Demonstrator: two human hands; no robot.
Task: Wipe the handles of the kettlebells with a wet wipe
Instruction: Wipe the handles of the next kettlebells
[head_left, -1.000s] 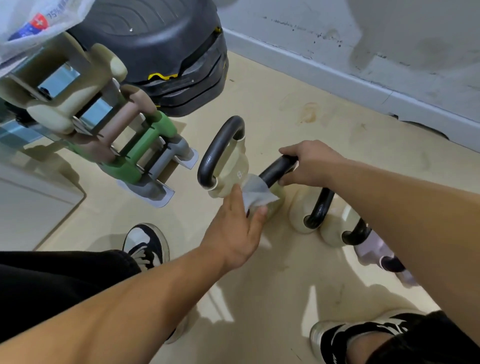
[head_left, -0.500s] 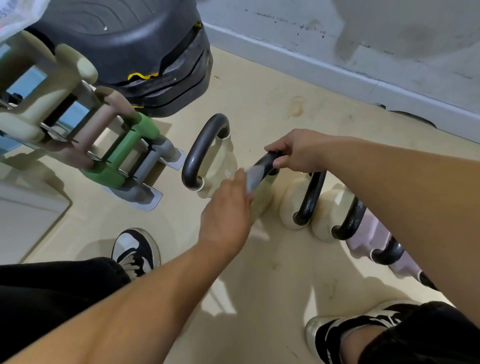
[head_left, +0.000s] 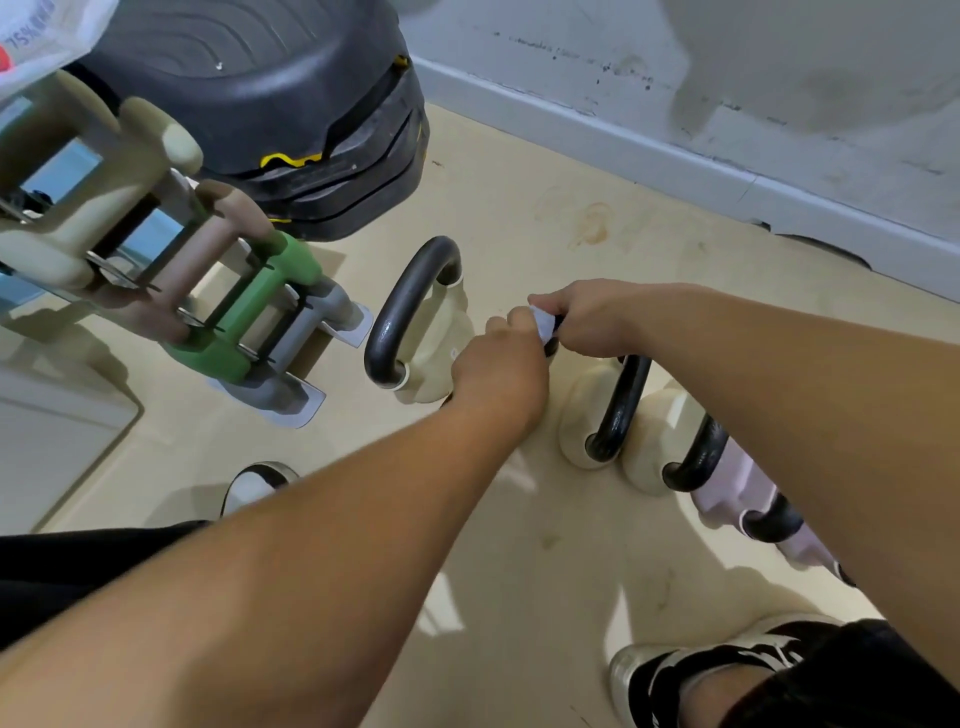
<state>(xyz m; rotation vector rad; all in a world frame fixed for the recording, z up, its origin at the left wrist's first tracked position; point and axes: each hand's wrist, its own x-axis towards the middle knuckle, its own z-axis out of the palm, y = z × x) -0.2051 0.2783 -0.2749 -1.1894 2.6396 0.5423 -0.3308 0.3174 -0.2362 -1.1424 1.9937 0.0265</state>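
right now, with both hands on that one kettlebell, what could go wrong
1. The right hand grips the same handle that the left hand is wiping, so the covered stretch may get missed.
2. The wet wipe is bunched small between the hands and could slip out.
3. The kettlebells stand close together, so a hard tug might tip this one against the neighbouring kettlebell.

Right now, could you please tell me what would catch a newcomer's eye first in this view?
Two hands meet mid-frame: the left hand holds a white wet wipe against a dark kettlebell handle that the right hand grips. Beside them a cream kettlebell stands on the beige floor, and a rack of coloured dumbbells fills the view's left edge.
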